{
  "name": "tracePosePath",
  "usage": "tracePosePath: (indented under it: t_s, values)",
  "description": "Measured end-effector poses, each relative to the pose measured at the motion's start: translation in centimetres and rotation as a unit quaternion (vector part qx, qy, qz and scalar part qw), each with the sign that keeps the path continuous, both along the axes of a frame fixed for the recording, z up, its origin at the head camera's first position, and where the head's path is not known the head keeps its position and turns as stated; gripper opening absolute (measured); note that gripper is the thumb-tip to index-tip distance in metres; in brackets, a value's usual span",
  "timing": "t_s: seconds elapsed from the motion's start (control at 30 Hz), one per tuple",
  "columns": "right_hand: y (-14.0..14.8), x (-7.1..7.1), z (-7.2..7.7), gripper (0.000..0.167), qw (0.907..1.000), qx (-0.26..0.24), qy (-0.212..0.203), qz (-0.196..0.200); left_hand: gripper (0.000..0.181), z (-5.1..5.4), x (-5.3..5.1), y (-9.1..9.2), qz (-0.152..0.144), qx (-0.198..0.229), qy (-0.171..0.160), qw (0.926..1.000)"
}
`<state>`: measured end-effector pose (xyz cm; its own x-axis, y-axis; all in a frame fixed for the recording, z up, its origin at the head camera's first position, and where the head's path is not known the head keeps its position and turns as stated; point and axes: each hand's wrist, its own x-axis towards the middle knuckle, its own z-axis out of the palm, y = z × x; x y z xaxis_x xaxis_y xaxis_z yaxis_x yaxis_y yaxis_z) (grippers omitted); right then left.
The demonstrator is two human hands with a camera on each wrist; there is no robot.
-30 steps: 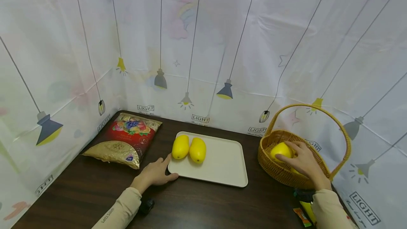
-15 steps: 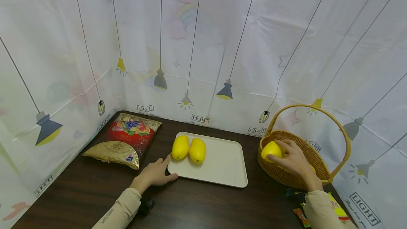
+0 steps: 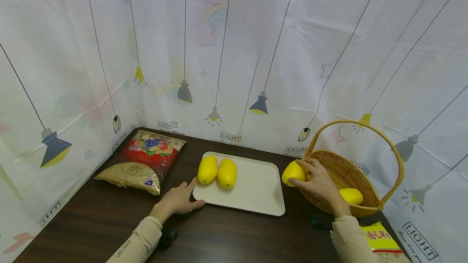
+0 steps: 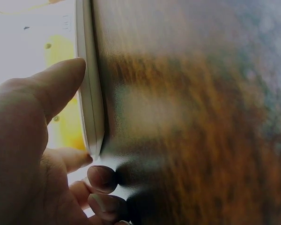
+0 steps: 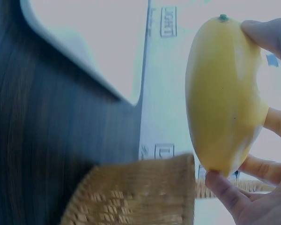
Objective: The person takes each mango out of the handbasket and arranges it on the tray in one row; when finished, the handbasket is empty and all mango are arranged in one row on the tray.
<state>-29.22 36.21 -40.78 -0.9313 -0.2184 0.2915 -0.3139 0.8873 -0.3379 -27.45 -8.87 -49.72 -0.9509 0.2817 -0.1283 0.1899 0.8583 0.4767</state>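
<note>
Two yellow mangoes, one at the edge point(image 3: 207, 169) and one beside it point(image 3: 227, 173), lie on the left part of a white tray point(image 3: 256, 186). My left hand point(image 3: 179, 199) touches the tray's near left corner with thumb and fingers; in the left wrist view the thumb rests on the rim point(image 4: 89, 93). My right hand point(image 3: 321, 184) grips another yellow mango point(image 3: 294, 173) between thumb and fingers, held up at the left rim of a wicker basket point(image 3: 329, 161). The right wrist view shows this mango point(image 5: 225, 93) pinched at its ends. One more mango point(image 3: 351, 196) lies inside the basket.
A red and gold bag point(image 3: 150, 155) lies at the back left. The basket's tall handle point(image 3: 396, 149) arches at the right. A yellow packet point(image 3: 380, 238) and a dark object point(image 3: 321, 222) are near my right sleeve; a black object point(image 3: 168, 238) is by my left wrist.
My right hand has lifted its mango from inside the basket and carried it left past the rim. The mango left in the basket has come into fuller view. My left hand has stayed put.
</note>
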Motion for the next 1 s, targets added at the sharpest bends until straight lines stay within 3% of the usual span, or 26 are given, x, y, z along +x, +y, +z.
tracePosePath:
  t_s: [0.27, 0.7, 1.0]
  values:
    - [-2.9, -0.6, -1.4, 0.072, 0.9996, 0.004, -0.001, 0.026, 0.093, -0.1, 0.0, 0.0, 0.001, -0.003, 0.000, 1.0000]
    - [-7.6, -1.8, -5.6, 0.076, 0.9969, 0.004, -0.065, 0.044, 0.094, -0.4, -0.1, 0.0, 0.002, -0.004, 0.003, 1.0000]
    - [-9.1, -2.4, -6.8, 0.074, 0.9950, -0.015, -0.082, 0.056, 0.093, -0.2, 0.0, 0.0, 0.001, 0.003, -0.002, 1.0000]
